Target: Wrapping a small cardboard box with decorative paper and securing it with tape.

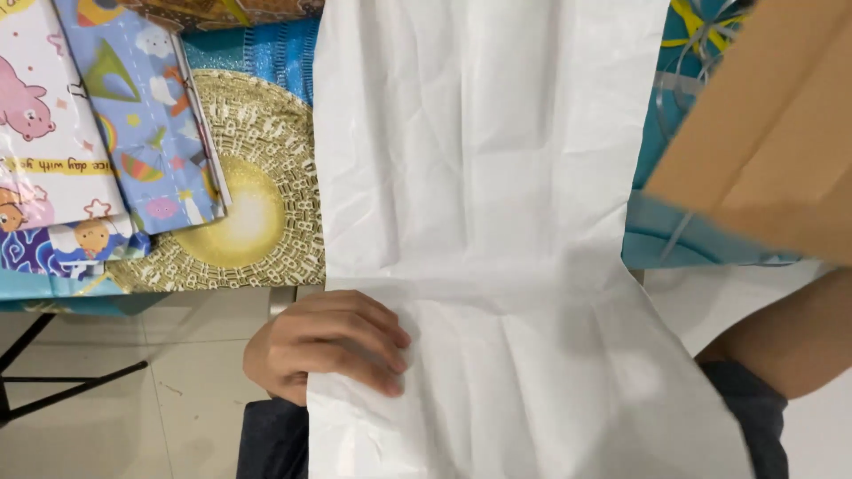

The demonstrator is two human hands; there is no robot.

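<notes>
Pale floor tiles show below a surface [257,106] strewn with patterned gift bags [133,115]. White paper [479,222] runs lengthwise away from the person; the left hand [324,346] pinches its near-left edge, the right hand is hidden.

Pale tiled floor [177,417], evenly lit. Black metal frame legs [53,381] lower left, possibly a folding stand. Worktop [53,288] edge above, teal-covered, under patterned gift papers [133,115].
</notes>
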